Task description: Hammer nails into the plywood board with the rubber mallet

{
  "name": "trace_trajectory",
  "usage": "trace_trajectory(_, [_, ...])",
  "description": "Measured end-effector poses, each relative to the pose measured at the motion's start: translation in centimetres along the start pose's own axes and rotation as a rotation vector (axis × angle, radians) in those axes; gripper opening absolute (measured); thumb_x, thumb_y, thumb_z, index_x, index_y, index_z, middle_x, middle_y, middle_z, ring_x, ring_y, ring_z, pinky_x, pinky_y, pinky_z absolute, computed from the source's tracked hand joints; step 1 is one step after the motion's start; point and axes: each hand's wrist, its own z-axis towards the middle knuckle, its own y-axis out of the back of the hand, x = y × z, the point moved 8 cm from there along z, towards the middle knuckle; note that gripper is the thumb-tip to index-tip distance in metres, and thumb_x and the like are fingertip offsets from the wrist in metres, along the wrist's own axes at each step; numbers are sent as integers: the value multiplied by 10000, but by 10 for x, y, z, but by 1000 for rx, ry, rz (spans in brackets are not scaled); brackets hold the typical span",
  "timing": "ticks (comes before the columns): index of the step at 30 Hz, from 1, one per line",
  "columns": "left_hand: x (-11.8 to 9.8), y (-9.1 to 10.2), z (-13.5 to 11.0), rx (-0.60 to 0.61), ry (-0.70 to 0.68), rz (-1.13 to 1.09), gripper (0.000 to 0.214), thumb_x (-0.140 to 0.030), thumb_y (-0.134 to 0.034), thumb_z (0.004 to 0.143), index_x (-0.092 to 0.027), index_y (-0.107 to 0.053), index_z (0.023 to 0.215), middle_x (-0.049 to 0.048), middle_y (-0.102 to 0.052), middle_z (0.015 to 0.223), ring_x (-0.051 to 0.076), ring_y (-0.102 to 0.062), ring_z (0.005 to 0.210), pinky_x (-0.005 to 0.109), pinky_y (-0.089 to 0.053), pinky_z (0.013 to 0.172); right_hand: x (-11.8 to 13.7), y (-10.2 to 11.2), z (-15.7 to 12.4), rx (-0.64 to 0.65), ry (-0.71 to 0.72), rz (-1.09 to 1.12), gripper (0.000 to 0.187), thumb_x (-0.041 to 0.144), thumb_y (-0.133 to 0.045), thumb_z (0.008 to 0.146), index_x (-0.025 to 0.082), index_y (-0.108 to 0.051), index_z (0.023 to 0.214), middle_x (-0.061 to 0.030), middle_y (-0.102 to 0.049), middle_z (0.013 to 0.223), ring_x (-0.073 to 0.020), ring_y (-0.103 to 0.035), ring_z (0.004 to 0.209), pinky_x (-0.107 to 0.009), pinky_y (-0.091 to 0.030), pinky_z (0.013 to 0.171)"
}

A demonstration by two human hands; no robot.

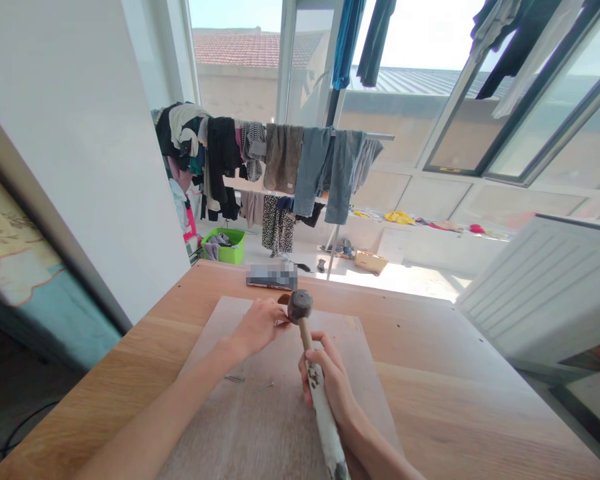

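Wood table (pixel 430 400), pale board (pixel 280 427) reaching nr its far edge. L to R: loose nails (pixel 235 378) on board; L hand (pixel 260 325) pinched, can't tell on what; hammer (pixel 317 387) over board, head beside L hand, handle gripped in R hand (pixel 333 380).

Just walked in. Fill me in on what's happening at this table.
A person grips a hammer by its handle in the right hand, its head up toward the far part of a pale board. The left hand is over the board with its fingers close by the hammer's head; whether they pinch anything is hard to tell. Small metal pieces, probably nails, lie loose on the board, which rests on a wooden table.
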Motion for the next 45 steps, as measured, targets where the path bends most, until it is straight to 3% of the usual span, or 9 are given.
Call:
trace_trajectory(8, [-18, 29, -19, 67, -84, 212, 214, -348, -691, 887, -188, -690, 1028, 82, -690, 1117, 280, -596, 1088, 409, -389, 965, 9, 3, -2, -48, 52, 4, 329, 395, -571, 768, 248, -418, 1020, 105, -549, 527, -91, -423, 344, -172, -354, 315])
trace_trajectory(13, [-17, 46, -63, 284, -47, 238, 82, -247, -666, 815, -203, -657, 883, 35, -670, 905, 224, -634, 851, 317, -434, 743, 11, 2, -3, -51, 59, -3, 354, 392, -587, 749, 245, -417, 1022, 108, -542, 529, -90, -416, 356, -175, -362, 322])
trace_trajectory(16, [-8, 43, -86, 437, 27, 290, 98, -183, -655, 739, -200, -661, 834, 36, -679, 878, 225, -644, 779, 304, -420, 652, 11, 1, -4, -42, 67, -11, 343, 384, -579, 755, 244, -424, 1027, 106, -541, 533, -91, -417, 371, -171, -361, 326])
trace_trajectory(19, [-3, 35, -94, 484, 51, 292, 138, -97, -599, 704, -201, -662, 770, 33, -681, 853, 210, -638, 725, 291, -408, 607, 11, 2, -4, -40, 78, -15, 329, 386, -584, 764, 240, -439, 1020, 100, -549, 543, -88, -425, 368, -171, -362, 334])
trace_trajectory(25, [-14, 20, -87, 466, 23, 288, 125, -83, -606, 698, -189, -669, 718, 47, -674, 789, 210, -618, 650, 300, -399, 561, 23, 8, -1, -46, 143, -52, 312, 384, -591, 778, 233, -451, 1012, 92, -562, 544, -89, -435, 352, -176, -350, 331])
trace_trajectory(31, [-51, -5, -74, 435, -106, 284, 121, -122, -605, 732, -178, -692, 794, 80, -712, 801, 234, -646, 676, 319, -438, 577, 38, 34, -1, -40, 180, -64, 286, 377, -602, 818, 240, -458, 1024, 96, -559, 544, -79, -426, 347, -170, -342, 341])
trace_trajectory(37, [-84, -27, -52, 416, -206, 118, 98, -152, -639, 736, -192, -688, 811, 64, -727, 792, 220, -660, 688, 291, -428, 559, 29, 62, 2, -133, 170, 11, 368, 412, -665, 738, 244, -455, 988, 99, -554, 504, -79, -412, 328, -165, -323, 310])
trace_trajectory(41, [-76, -18, -20, 283, -168, -102, 394, -130, -640, 724, -232, -678, 1103, -17, -717, 794, 165, -652, 701, 243, -448, 614, 27, 65, 5, -166, 136, 41, 388, 424, -668, 688, 245, -452, 956, 93, -561, 474, -83, -401, 297, -173, -321, 293])
trace_trajectory(45, [-42, -1, 9, -16, -87, -187, 247, -131, -620, 820, -207, -711, 1037, 2, -726, 867, 164, -669, 805, 267, -495, 782, 28, 64, 3, -175, 129, 54, 400, 432, -669, 674, 247, -447, 951, 95, -560, 475, -86, -400, 296, -176, -333, 283])
